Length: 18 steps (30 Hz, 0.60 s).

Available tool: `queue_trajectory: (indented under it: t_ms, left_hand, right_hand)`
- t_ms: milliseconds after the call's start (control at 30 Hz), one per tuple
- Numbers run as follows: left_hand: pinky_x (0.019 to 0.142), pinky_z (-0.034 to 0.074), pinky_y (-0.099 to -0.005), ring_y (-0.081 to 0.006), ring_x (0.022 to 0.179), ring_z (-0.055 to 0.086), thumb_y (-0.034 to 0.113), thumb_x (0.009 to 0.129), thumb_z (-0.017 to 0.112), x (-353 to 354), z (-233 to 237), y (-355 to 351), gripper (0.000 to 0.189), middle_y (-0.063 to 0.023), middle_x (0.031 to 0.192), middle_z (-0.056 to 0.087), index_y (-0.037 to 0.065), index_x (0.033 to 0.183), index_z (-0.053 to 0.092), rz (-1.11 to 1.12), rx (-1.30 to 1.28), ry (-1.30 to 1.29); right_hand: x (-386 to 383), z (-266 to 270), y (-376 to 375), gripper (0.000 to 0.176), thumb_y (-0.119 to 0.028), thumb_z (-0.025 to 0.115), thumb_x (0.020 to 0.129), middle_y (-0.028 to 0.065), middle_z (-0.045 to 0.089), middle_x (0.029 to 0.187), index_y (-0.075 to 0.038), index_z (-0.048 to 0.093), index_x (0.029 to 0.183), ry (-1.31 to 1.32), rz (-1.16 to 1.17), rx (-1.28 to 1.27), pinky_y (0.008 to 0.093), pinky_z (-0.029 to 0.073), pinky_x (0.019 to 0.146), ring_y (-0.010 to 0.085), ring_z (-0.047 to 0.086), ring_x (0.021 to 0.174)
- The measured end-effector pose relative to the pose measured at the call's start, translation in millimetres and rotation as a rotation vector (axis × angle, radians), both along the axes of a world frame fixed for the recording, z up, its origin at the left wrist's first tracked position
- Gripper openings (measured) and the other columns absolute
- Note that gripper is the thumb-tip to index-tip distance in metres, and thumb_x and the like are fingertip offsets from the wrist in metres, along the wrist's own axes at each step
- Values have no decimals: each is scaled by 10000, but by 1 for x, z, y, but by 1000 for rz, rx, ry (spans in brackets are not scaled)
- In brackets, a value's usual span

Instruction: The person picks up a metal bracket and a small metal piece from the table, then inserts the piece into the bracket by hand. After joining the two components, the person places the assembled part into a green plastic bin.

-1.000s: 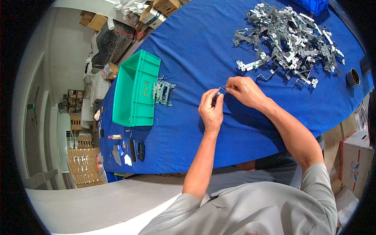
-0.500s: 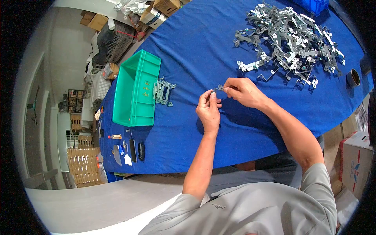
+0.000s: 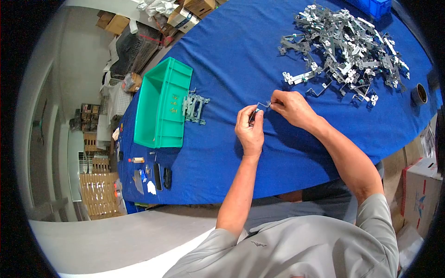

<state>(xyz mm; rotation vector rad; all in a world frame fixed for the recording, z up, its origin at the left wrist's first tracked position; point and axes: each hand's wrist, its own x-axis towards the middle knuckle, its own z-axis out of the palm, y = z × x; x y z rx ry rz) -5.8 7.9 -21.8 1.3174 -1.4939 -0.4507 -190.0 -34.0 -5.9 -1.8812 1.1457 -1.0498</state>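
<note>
Over the blue cloth, my left hand (image 3: 249,132) is closed around one end of a small bent metal bracket (image 3: 263,104). The thumb and fingers of my right hand (image 3: 293,107) pinch its other end, so the piece spans the gap between both hands. Its ends are partly hidden by the fingers. To the right, a large heap of similar metal brackets (image 3: 345,51) lies tangled on the cloth. A small group of brackets (image 3: 195,108) lies side by side to the left, against a green crate (image 3: 169,125).
A blue cloth (image 3: 222,51) covers the table. A dark round cup (image 3: 420,94) stands at the right edge and a blue bin (image 3: 378,8) at the far right. A black case (image 3: 167,178) and small items lie at front left. A cardboard box (image 3: 421,194) stands right of the table.
My hands have shifted slightly, and the bracket between them is turned so that more of its bent shape shows. The left fingers have curled in more. The view has moved a little.
</note>
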Motion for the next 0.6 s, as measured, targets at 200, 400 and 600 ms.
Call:
queue_trajectory:
  t_ms: [200,400,600]
  left_hand:
    - [736,536,-258,-103,840,630,38,915,718,-7,14,5,161,-58,1029,673,0,1071,703,2,15,-56]
    - [787,548,-295,-177,898,686,33,876,738,-11,18,7,179,-105,1034,705,-3,1049,706,-18,46,-88]
    - [796,560,-329,-246,913,703,44,866,743,-12,25,9,174,-135,1042,706,0,1030,706,-71,30,-154]
  right_hand:
    - [2,2,1,200,-95,675,854,225,681,803,21,624,1009,-150,29,49,461,523,681,380,692,764]
    - [-1,1,2,162,-107,648,901,189,647,829,0,609,1016,-13,18,10,422,504,704,331,650,772]
    - [4,12,1,127,-104,601,976,185,598,871,9,545,959,-231,-168,-25,440,481,716,371,605,795]
